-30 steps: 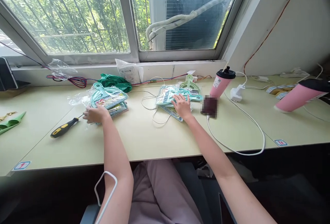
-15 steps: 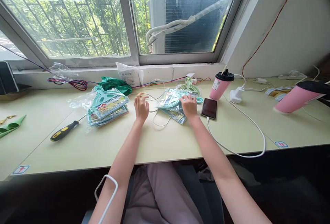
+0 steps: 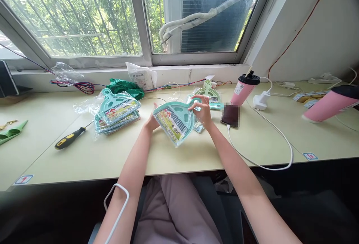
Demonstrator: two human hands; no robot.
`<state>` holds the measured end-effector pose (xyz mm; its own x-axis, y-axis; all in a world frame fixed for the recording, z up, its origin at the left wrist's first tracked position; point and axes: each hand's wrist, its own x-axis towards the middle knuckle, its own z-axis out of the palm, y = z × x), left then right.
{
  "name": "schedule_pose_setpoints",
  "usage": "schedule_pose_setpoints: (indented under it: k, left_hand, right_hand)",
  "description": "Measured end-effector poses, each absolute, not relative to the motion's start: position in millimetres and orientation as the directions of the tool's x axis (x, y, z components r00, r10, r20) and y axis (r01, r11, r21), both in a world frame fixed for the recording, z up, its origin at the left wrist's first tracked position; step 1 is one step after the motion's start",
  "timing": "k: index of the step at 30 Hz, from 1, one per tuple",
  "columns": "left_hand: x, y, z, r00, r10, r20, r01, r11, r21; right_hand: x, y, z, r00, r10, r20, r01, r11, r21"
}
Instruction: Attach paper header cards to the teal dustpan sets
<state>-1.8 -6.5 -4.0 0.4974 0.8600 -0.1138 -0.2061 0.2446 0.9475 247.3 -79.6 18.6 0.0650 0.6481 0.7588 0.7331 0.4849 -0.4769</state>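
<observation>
A mint-green mini dustpan and brush set (image 3: 175,122) in clear plastic, with a printed card, is lifted off the table and tilted. My right hand (image 3: 202,111) is closed around its handle end. My left hand (image 3: 152,122) is at the set's left edge, partly behind it; most of its fingers are hidden, so its grip cannot be made out. To the left lies a stack of wrapped mint-green dustpan sets (image 3: 119,111). Behind my right hand, a light-green dustpan set (image 3: 208,91) and other wrapped sets lie partly covered.
A yellow-black screwdriver (image 3: 70,138) lies at left. Green cloth or plastic (image 3: 125,88) is at the back. On the right are a phone (image 3: 230,116) with a white cable (image 3: 276,133), a charger (image 3: 260,100) and two pink cups (image 3: 243,90) with black lids.
My right hand has closed on a dustpan set and lifted it from the right pile, toward me and leftward. My left hand has moved in to the set's left edge.
</observation>
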Motion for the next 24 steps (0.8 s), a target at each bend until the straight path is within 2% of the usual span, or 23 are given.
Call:
schedule_pose_setpoints:
  k: [3, 7, 10, 13, 15, 16, 18, 21, 24]
  left_hand:
    - [-13, -11, -2, 0.576, 0.799, -0.172, -0.132, 0.299, 0.945]
    - [-14, -14, 1, 0.667, 0.713, -0.216, 0.013, 0.278, 0.960]
    - [-11, -14, 1, 0.677, 0.712, -0.186, -0.017, 0.267, 0.963]
    - [-12, -10, -1, 0.604, 0.786, -0.135, -0.120, 0.257, 0.959]
    - [-14, -8, -2, 0.532, 0.842, -0.087, -0.191, 0.220, 0.957]
    - [-14, -8, -2, 0.499, 0.864, -0.067, -0.219, 0.200, 0.955]
    - [-12, -8, -1, 0.461, 0.887, -0.042, -0.252, 0.176, 0.952]
    - [-4, -14, 3, 0.455, 0.891, 0.002, -0.289, 0.145, 0.946]
    - [6, -19, 6, 0.439, 0.896, 0.059, -0.328, 0.099, 0.939]
  right_hand:
    - [249, -76, 18, 0.004, 0.722, 0.692, 0.638, 0.531, -0.558]
    - [257, -76, 16, 0.002, 0.785, 0.620, 0.508, 0.533, -0.677]
    - [265, -77, 16, 0.182, 0.817, 0.547, 0.386, 0.453, -0.804]
    - [269, -79, 17, 0.485, 0.693, 0.534, 0.359, 0.399, -0.844]
    - [264, -81, 19, 0.559, 0.578, 0.594, 0.463, 0.377, -0.802]
    - [259, -83, 19, 0.523, 0.560, 0.642, 0.541, 0.364, -0.758]
    - [243, -88, 18, 0.294, 0.633, 0.716, 0.696, 0.372, -0.615]
    - [219, -94, 12, -0.105, 0.755, 0.648, 0.842, 0.414, -0.346]
    - [209, -95, 4, -0.196, 0.770, 0.607, 0.910, 0.374, -0.180]
